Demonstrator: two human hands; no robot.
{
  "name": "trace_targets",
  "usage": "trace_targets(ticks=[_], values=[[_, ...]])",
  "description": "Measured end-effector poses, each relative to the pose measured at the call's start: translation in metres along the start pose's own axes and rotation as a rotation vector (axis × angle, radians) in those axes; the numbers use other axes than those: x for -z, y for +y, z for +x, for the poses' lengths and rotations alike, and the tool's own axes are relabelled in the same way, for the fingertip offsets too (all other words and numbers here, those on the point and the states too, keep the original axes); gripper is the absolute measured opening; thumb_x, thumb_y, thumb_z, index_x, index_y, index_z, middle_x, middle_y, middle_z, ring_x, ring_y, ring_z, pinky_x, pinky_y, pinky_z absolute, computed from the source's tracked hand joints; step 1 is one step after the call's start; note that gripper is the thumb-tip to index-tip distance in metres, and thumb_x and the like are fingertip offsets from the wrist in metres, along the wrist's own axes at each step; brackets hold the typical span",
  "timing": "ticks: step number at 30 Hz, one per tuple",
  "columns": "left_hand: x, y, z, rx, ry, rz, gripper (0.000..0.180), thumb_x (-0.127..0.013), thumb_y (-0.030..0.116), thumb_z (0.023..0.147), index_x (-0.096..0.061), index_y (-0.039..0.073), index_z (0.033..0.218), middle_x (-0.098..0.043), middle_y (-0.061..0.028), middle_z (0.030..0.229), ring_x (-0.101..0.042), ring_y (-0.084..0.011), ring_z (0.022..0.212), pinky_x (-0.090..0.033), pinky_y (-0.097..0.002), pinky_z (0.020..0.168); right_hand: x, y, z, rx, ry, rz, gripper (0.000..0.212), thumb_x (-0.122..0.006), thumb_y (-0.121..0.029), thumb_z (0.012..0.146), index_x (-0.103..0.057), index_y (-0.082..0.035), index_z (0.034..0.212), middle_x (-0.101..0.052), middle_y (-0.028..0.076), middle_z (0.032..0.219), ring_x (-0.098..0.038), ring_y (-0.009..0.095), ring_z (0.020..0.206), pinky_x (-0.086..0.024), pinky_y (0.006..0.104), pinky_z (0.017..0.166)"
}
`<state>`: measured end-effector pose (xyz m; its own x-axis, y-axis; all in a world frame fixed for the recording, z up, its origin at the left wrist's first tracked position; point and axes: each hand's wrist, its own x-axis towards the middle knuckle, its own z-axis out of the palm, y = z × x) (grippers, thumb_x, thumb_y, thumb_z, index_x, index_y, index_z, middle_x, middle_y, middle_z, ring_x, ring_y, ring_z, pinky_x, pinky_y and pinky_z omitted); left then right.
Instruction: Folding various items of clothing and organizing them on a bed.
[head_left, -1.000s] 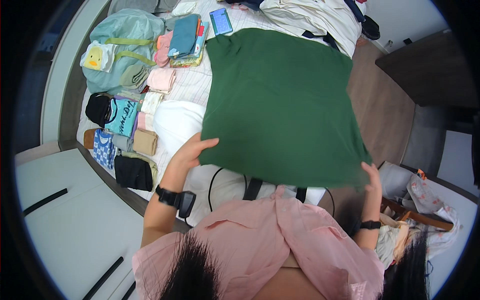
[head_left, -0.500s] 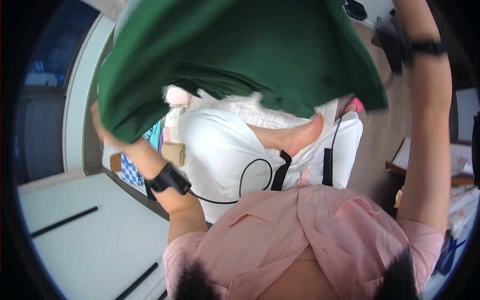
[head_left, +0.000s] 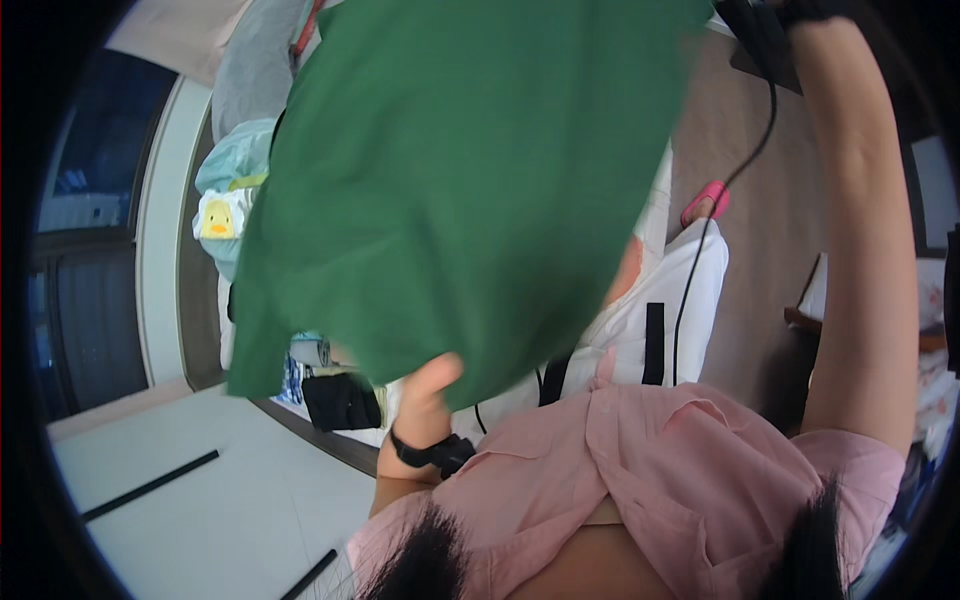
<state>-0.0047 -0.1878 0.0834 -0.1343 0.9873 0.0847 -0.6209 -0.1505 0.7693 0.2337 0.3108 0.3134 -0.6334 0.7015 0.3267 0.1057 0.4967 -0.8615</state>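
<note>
Lifted off the bed (head_left: 690, 270) and swung high since a second before: green shirt (head_left: 460, 180), hanging in front, covering the far clothes. Left hand (head_left: 425, 385) closed on its near hem; right hand out of view above.

green cloth (head_left: 450, 190) blocks view, floor (head_left: 200, 500) open left

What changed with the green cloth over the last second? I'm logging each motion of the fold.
The green cloth went from lying flat on the bed to being held up in the air. The right hand rose high; the left hand came in lower, near the chest. Both kept their hold.
</note>
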Motion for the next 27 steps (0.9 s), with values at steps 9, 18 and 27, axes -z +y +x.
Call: trace_targets(ticks=[9, 18, 27], values=[[-0.083, -0.199, 0.096, 0.817, 0.197, -0.292, 0.040, -0.055, 0.008, 0.084, -0.043, 0.004, 0.122, -0.048, -0.0085, 0.121, -0.047, -0.0223, 0.111, -0.039, -0.0371, 0.094, 0.064, 0.328, -0.095, -0.284, 0.044, -0.401, 0.027, -0.059, -0.029, 0.082, -0.057, -0.002, 0.081, -0.057, 0.000, 0.069, -0.054, 0.010, 0.061, -0.044, 0.0249, 0.059], [-0.047, -0.343, 0.110, 1.152, 0.418, -0.258, 0.030, -0.053, 0.017, 0.087, -0.048, 0.001, 0.112, -0.055, -0.0110, 0.108, -0.055, -0.0244, 0.095, -0.048, -0.0401, 0.080, -0.045, 0.357, -0.222, -0.368, -0.012, -0.360, 0.031, -0.063, -0.015, 0.073, -0.057, -0.006, 0.102, -0.062, 0.010, 0.095, -0.060, 0.022, 0.083, -0.047, 0.0325, 0.074], [-0.050, -0.319, 0.117, 1.308, 0.233, -0.164, 0.037, -0.046, 0.027, 0.090, -0.044, -0.002, 0.112, -0.056, -0.0163, 0.101, -0.058, -0.0272, 0.089, -0.047, -0.0399, 0.082, -0.184, 0.217, -0.412, -0.629, -0.307, -0.158, 0.095, -0.068, 0.002, 0.050, -0.028, -0.020, 0.134, -0.031, 0.020, 0.128, -0.038, 0.041, 0.113, -0.041, 0.0405, 0.088]])
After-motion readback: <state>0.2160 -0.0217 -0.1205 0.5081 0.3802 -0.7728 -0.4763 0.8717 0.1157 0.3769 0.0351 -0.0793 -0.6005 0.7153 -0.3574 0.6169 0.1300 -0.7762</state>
